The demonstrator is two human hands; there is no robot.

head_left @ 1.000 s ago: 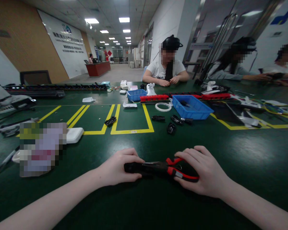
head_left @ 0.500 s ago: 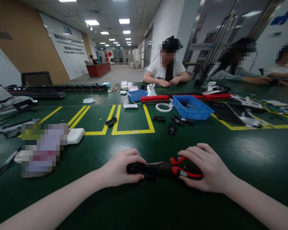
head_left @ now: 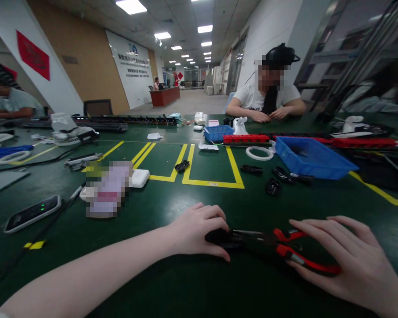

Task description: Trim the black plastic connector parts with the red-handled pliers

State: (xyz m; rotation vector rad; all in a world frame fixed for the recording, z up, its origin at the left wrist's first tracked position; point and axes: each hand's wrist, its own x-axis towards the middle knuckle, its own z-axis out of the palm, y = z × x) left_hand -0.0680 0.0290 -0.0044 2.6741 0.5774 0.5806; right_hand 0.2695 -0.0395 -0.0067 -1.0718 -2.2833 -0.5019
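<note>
My left hand is closed around a small black part, whose exact kind I cannot make out. Most of it is hidden under the fingers and in dark shade. Needle-nose pliers with red and black handles lie to its right, jaws pointing left and their tips at the black part. Whether the tips grip it, I cannot tell. Around the handles is my right hand, with its fingers on the upper handle and its thumb under the lower one. The handles stand apart, low over the green table.
Beyond my hands lie several black parts, a white ring and a blue bin. To the left are a blurred-out flat object, a white case and a phone. A person sits opposite.
The view has turned left, so the table and both hands appear farther right. The phone at left has come into view. Both hands keep their holds on the black part and the pliers.
</note>
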